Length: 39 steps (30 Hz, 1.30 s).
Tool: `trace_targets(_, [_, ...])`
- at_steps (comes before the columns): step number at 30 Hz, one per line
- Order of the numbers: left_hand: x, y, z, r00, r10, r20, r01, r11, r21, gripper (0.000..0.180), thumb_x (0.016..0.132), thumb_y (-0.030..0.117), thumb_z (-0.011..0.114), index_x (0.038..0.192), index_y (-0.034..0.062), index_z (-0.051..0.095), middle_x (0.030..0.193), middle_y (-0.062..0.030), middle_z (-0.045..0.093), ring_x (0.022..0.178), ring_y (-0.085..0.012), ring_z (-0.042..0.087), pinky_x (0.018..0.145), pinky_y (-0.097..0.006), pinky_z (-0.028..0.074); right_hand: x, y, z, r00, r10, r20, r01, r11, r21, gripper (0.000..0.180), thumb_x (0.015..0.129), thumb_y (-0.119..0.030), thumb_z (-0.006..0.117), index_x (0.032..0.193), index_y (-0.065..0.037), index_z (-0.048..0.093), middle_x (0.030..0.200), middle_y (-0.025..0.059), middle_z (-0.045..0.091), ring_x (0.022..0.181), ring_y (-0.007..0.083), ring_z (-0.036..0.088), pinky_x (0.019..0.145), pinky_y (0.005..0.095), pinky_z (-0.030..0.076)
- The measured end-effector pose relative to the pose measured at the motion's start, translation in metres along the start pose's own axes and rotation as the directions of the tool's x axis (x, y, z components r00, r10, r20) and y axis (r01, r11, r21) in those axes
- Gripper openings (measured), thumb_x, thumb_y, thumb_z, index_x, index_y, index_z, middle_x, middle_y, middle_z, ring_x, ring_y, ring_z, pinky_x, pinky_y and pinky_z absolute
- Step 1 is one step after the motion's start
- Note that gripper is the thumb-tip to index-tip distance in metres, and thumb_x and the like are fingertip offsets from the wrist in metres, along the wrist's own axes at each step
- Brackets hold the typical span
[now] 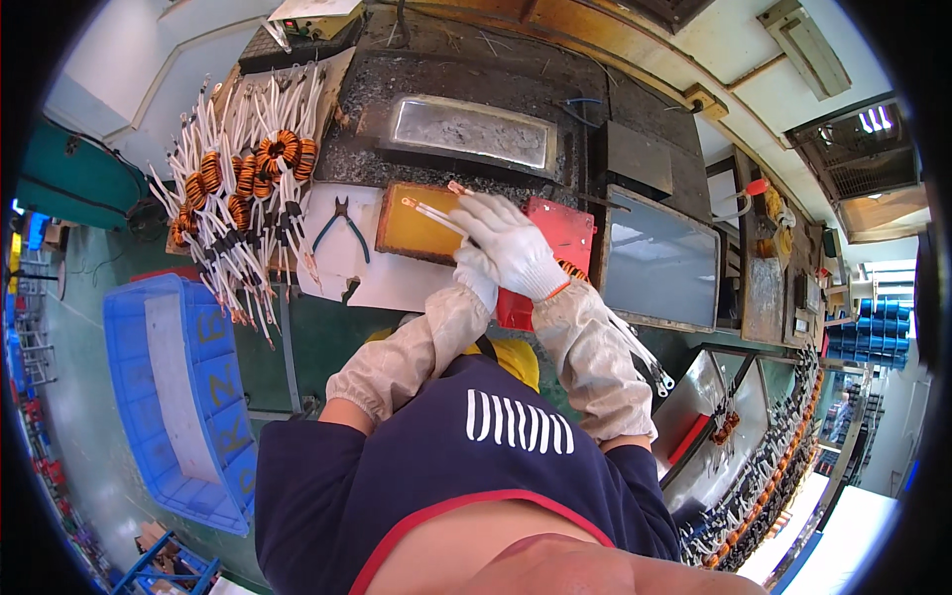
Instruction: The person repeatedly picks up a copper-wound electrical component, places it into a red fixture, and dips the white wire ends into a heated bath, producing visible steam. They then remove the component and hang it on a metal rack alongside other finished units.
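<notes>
Both my hands wear white gloves and meet above the front of the bench. My right hand (511, 243) lies across my left, its fingers closed around white sleeved leads (436, 215) whose bare copper ends point at an amber-coloured tray (397, 233). Beneath it, my left hand (476, 273) is mostly covered, and its fingers are hidden. Beside my right wrist shows part of an orange-and-black wound ring coil (572, 270). More white leads with ring terminals (662, 382) hang below my right forearm. A red tray (560, 226) sits under and beyond the right hand.
Cutting pliers (342, 230) lie left of the amber tray, near a heap of ring coils with leads (238, 183). A rectangular pot of silvery metal (474, 132) is set behind. At right stands a grey-topped box (662, 260); a blue crate (178, 397) is at lower left.
</notes>
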<state>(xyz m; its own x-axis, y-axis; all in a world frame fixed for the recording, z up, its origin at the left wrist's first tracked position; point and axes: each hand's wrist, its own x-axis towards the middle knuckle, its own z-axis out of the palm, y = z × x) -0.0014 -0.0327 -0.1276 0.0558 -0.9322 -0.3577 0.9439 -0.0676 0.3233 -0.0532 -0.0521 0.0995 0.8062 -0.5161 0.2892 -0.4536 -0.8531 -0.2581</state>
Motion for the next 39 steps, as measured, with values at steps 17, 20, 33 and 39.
trace_targets(17, [-0.084, 0.063, 0.115, 0.974, -0.025, -0.223, 0.073, 0.974, 0.214, 0.03, 0.092, 0.016, 0.071, 0.114, 0.014, 0.052, 0.091, 0.0022, 0.059, 0.07, -0.006, 0.055, 0.058, -0.02, 0.049, -0.105, -0.009, -0.073, 0.796, 0.589, 0.143, -0.605, 0.784, 0.141, 0.059, 0.083, -0.026, 0.074, 0.138, -0.02, 0.051, 0.121, 0.0183, 0.06, 0.108, 0.0379, 0.062, 0.088, 0.0427, 0.053])
trace_targets(20, [-0.087, 0.063, 0.122, 0.976, -0.006, -0.218, 0.067, 0.961, 0.27, 0.029, 0.092, 0.015, 0.071, 0.114, 0.0149, 0.052, 0.094, 0.0024, 0.059, 0.076, -0.0066, 0.057, 0.062, -0.02, 0.05, -0.11, -0.011, -0.066, 0.733, 0.667, 0.133, -0.679, 0.73, 0.084, 0.056, 0.084, -0.026, 0.074, 0.136, -0.022, 0.052, 0.112, 0.0169, 0.062, 0.098, 0.0373, 0.065, 0.079, 0.0429, 0.055])
trace_targets(33, [-0.063, 0.068, 0.118, 0.989, -0.047, -0.141, 0.078, 0.971, 0.226, 0.019, 0.092, 0.019, 0.073, 0.1, 0.0111, 0.057, 0.078, 0.0038, 0.058, 0.058, -0.0041, 0.052, 0.047, -0.016, 0.043, -0.11, -0.016, -0.057, 0.747, 0.665, -0.007, -0.664, 0.747, 0.028, 0.049, 0.084, -0.024, 0.073, 0.13, -0.025, 0.057, 0.103, 0.0132, 0.061, 0.088, 0.0343, 0.067, 0.071, 0.042, 0.056])
trace_targets(39, [-0.066, 0.059, 0.131, 0.972, 0.048, -0.231, -0.009, 0.986, 0.164, 0.013, 0.093, 0.01, 0.07, 0.098, 0.0075, 0.059, 0.081, -0.0026, 0.061, 0.063, -0.0079, 0.056, 0.05, -0.019, 0.046, -0.103, -0.025, -0.046, 0.655, 0.751, -0.084, -0.75, 0.659, 0.046, 0.047, 0.084, -0.023, 0.073, 0.129, -0.027, 0.056, 0.104, 0.014, 0.061, 0.087, 0.0373, 0.067, 0.07, 0.0442, 0.056])
